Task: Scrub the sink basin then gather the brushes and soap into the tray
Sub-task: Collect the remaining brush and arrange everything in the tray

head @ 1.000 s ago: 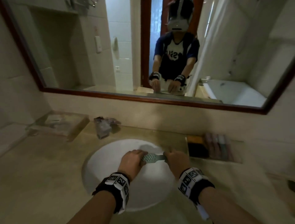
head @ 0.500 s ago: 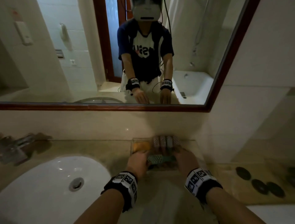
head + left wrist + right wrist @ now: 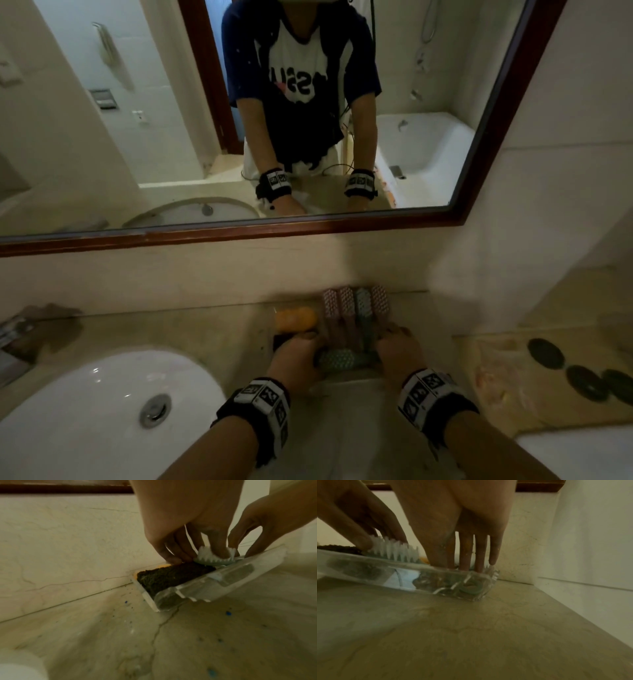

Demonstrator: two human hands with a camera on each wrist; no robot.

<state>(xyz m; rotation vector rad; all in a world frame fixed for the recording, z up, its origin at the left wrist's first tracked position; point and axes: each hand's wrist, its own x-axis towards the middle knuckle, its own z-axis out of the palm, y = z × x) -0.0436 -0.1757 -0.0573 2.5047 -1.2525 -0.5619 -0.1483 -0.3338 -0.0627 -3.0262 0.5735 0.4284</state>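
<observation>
A clear plastic tray [image 3: 346, 376] stands on the counter against the back wall, right of the white sink basin [image 3: 85, 394]. In it lie an orange soap [image 3: 296, 318], a dark sponge [image 3: 171, 577] and several brushes [image 3: 346, 303] side by side. A green brush with white bristles [image 3: 337, 359] lies crosswise at the tray's front. My left hand [image 3: 310, 346] pinches its head [image 3: 212, 559]. My right hand [image 3: 387, 342] holds the handle end, fingers [image 3: 467, 555] pointing down into the tray [image 3: 402, 577].
The basin's drain [image 3: 154, 409] is at lower left, and a tap [image 3: 13, 342] stands at the far left edge. Three dark round stones [image 3: 544, 353] lie on the counter to the right. A framed mirror [image 3: 308, 226] hangs above the tray, and a side wall closes the right.
Both hands carried the green brush from over the basin rightward to the tray. It has come down to the tray's front, across the other brushes' handles.
</observation>
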